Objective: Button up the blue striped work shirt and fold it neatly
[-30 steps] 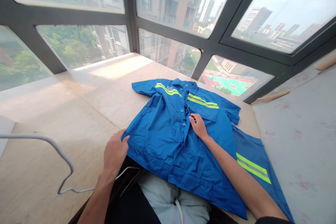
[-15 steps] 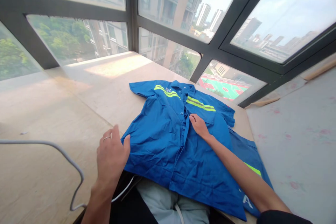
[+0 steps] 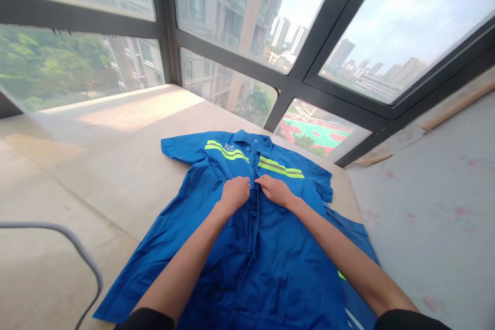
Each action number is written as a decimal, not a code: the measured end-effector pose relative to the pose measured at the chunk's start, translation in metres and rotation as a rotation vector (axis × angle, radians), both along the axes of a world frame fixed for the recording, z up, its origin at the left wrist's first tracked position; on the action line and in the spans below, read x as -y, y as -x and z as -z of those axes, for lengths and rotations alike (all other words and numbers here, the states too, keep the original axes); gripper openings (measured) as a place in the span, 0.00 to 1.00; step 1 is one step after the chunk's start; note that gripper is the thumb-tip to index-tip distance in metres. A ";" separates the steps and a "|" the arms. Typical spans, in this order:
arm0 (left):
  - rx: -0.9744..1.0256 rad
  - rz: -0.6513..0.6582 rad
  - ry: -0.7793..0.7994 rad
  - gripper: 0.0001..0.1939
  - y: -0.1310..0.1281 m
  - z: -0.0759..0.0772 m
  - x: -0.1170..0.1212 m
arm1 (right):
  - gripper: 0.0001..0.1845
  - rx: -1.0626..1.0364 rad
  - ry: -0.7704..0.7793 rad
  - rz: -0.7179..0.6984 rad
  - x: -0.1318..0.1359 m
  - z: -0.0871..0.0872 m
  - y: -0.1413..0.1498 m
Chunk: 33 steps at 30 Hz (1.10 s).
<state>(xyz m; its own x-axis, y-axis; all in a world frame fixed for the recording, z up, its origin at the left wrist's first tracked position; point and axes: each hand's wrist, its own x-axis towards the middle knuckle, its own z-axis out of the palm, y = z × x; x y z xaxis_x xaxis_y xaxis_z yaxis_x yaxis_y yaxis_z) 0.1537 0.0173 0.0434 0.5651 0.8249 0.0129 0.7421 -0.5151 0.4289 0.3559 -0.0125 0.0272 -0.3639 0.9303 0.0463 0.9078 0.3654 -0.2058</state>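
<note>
A blue short-sleeved work shirt (image 3: pixel 216 247) with yellow-green reflective stripes lies front up, collar toward the window. My left hand (image 3: pixel 235 194) is closed on the front edge by a button at chest height, just below the stripes. Close beside it, my right hand (image 3: pixel 275 190) pinches the opposite front edge, fingertips nearly meeting those of the left. Below the hands another button (image 3: pixel 253 214) shows on the placket. What exactly sits between the fingertips is partly hidden.
A second blue garment (image 3: pixel 353 232) sticks out from under the shirt on the right. A grey cable (image 3: pixel 83 258) curves across the pale tabletop (image 3: pixel 69 191) at left. Dark window frames (image 3: pixel 294 85) stand along the back, and a flower-patterned white surface (image 3: pixel 425 227) borders the right side.
My left hand has moved from the shirt's left edge up to the middle front and closed there beside my right hand. The shirt's lower part now reaches further toward me in view.
</note>
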 end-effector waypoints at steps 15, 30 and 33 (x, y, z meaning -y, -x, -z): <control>-0.241 0.030 0.089 0.13 -0.034 -0.004 -0.012 | 0.13 -0.048 0.030 -0.327 -0.015 -0.029 -0.036; 0.381 -0.077 0.359 0.01 -0.038 0.031 -0.035 | 0.11 0.238 -0.215 -0.196 -0.010 -0.016 -0.014; 0.581 -0.138 0.564 0.02 -0.040 0.043 -0.040 | 0.11 0.153 -0.268 -0.185 -0.011 -0.007 -0.015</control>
<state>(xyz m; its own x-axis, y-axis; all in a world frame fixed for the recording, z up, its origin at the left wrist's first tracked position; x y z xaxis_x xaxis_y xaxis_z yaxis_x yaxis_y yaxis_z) 0.1941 0.0573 0.0003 0.4890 0.8565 -0.1650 0.3631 -0.0279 0.9313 0.3708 -0.0016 0.0344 -0.5470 0.8099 0.2118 0.8339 0.5493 0.0533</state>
